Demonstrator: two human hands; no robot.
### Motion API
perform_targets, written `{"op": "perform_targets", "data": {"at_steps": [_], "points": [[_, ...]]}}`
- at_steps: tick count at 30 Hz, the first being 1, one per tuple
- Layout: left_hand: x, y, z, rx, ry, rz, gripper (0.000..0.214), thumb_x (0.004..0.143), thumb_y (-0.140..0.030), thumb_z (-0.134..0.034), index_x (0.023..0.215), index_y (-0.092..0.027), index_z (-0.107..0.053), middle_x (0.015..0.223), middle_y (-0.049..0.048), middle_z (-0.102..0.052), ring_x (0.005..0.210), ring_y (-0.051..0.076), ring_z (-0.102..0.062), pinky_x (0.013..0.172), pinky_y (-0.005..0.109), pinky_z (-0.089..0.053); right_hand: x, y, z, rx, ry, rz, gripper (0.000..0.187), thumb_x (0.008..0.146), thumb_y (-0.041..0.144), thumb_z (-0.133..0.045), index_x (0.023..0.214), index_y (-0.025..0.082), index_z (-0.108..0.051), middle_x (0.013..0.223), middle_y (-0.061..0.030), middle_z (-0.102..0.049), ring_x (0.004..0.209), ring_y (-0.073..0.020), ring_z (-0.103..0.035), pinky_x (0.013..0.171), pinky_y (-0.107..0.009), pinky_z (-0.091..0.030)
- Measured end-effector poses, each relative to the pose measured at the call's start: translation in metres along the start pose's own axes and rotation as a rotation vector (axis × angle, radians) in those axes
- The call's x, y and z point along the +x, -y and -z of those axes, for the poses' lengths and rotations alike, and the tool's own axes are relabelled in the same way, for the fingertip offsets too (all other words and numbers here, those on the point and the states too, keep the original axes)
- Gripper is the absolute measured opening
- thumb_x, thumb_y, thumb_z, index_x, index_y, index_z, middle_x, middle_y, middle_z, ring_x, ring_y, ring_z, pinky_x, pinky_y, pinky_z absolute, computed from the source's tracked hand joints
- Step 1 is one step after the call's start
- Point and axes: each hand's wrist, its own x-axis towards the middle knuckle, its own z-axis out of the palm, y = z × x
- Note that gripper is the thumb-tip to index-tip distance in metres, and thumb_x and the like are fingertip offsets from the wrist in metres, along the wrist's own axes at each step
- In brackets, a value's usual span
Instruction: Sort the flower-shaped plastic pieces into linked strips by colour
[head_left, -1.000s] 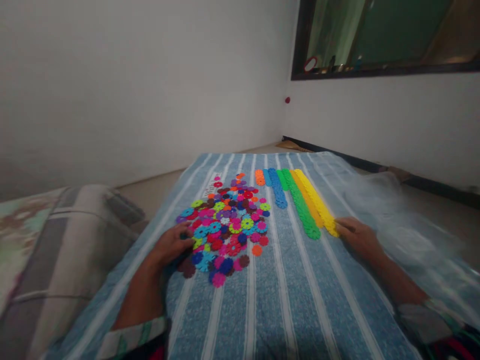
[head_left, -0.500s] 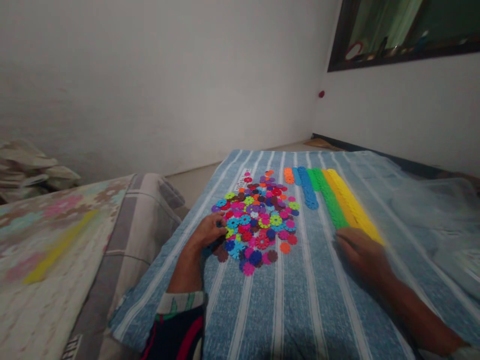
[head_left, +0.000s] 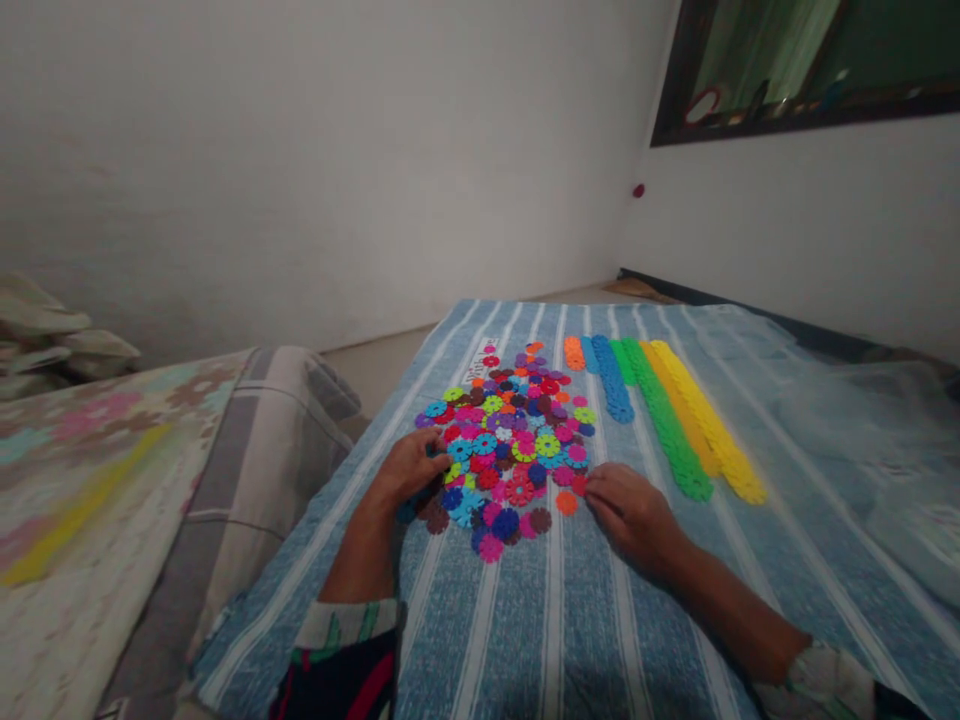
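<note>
A pile of small flower-shaped plastic discs (head_left: pixel 510 445) in many colours lies on a blue striped cloth (head_left: pixel 600 620). My left hand (head_left: pixel 409 468) rests at the pile's left edge, fingers curled and touching the discs there. My right hand (head_left: pixel 626 512) lies at the pile's lower right, fingers loosely bent beside an orange disc (head_left: pixel 566 503). To the right, discs are laid in rows by colour: a yellow row (head_left: pixel 712 425), a darker yellow row (head_left: pixel 679 405), a green row (head_left: pixel 664 420), a blue row (head_left: pixel 611 380) and a short orange row (head_left: pixel 574 352).
A folded grey and patterned mattress (head_left: pixel 247 470) lies to the left of the cloth. A clear plastic sheet (head_left: pixel 862 440) covers the cloth's right side. White walls meet in the far corner, with a dark-framed window (head_left: pixel 810 60) up on the right.
My right hand has moved left, from the near end of the yellow row to the lower right edge of the pile. My left hand has stayed at the pile's left edge.
</note>
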Motion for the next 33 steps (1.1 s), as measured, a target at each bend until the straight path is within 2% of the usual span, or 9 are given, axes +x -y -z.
{"op": "perform_targets", "data": {"at_steps": [3,5,7,12,17,22,28,33], "points": [[0.0,-0.006,-0.007,0.141,-0.052,0.022,0.013,0.073,-0.032,-0.055,0.07,-0.02,-0.06,0.087,0.0078,-0.07,0.091,0.027,-0.066,0.086,0.04,-0.051,0.005,0.001,-0.008,-0.027,-0.001,0.02,0.021,0.096,0.019,-0.048,0.094,0.02,-0.069,0.096,-0.0104,-0.069,0.092,-0.023,-0.063,0.083,-0.04,-0.053],[0.0,-0.009,-0.013,0.198,-0.072,-0.002,0.016,0.077,-0.034,-0.055,0.075,-0.02,-0.063,0.085,0.0073,-0.069,0.089,0.026,-0.065,0.085,0.04,-0.05,0.008,0.003,-0.014,-0.04,0.026,0.032,0.018,0.095,0.021,-0.05,0.099,0.021,-0.068,0.102,-0.011,-0.068,0.097,-0.0242,-0.062,0.086,-0.042,-0.052],[0.001,-0.01,-0.019,0.214,-0.082,-0.047,0.02,0.078,-0.037,-0.057,0.081,-0.02,-0.066,0.092,0.0081,-0.07,0.094,0.027,-0.063,0.089,0.042,-0.049,0.009,0.007,-0.02,-0.05,0.068,0.04,0.017,0.093,0.024,-0.054,0.103,0.021,-0.067,0.107,-0.0117,-0.067,0.103,-0.0261,-0.061,0.089,-0.045,-0.052],[0.003,-0.003,-0.032,0.241,-0.148,-0.109,0.034,0.078,-0.044,-0.062,0.102,-0.02,-0.07,0.121,0.0115,-0.066,0.118,0.033,-0.056,0.105,0.05,-0.042,0.004,0.012,-0.027,-0.087,0.138,0.056,0.013,0.09,0.025,-0.059,0.101,0.022,-0.065,0.119,-0.0126,-0.063,0.113,-0.0295,-0.056,0.093,-0.049,-0.049],[0.002,-0.005,-0.042,0.246,-0.198,-0.205,0.04,0.08,-0.043,-0.063,0.113,-0.021,-0.068,0.134,0.0134,-0.059,0.128,0.035,-0.05,0.109,0.052,-0.039,0.001,0.01,-0.027,-0.089,0.169,0.047,0.01,0.09,0.022,-0.058,0.098,0.022,-0.063,0.119,-0.0124,-0.062,0.112,-0.0294,-0.056,0.092,-0.049,-0.05],[0.006,-0.02,-0.054,0.227,-0.09,-0.332,0.05,0.083,-0.043,-0.062,0.127,-0.019,-0.062,0.144,0.0162,-0.053,0.136,0.034,-0.044,0.116,0.053,-0.032,0.005,0.011,-0.025,-0.074,0.208,0.024,0.009,0.088,0.019,-0.06,0.097,0.021,-0.062,0.117,-0.0116,-0.062,0.107,-0.028,-0.057,0.091,-0.047,-0.05],[0.01,-0.037,-0.058,0.29,0.004,-0.331,0.057,0.087,-0.05,-0.059,0.138,-0.025,-0.054,0.151,0.0124,-0.047,0.144,0.036,-0.033,0.115,0.06,-0.026,0.01,0.016,-0.021,-0.066,0.243,-0.014,0.007,0.086,0.018,-0.063,0.092,0.021,-0.062,0.11,-0.0094,-0.063,0.104,-0.027,-0.057,0.089,-0.045,-0.049],[0.004,-0.044,-0.054,0.343,0.092,-0.311,0.05,0.09,-0.049,-0.056,0.134,-0.025,-0.057,0.152,0.0134,-0.046,0.14,0.036,-0.04,0.112,0.065,-0.025,0.009,0.014,-0.022,-0.043,0.231,-0.009,0.009,0.086,0.014,-0.061,0.093,0.019,-0.062,0.111,-0.0097,-0.063,0.105,-0.0262,-0.057,0.09,-0.044,-0.049]]}}
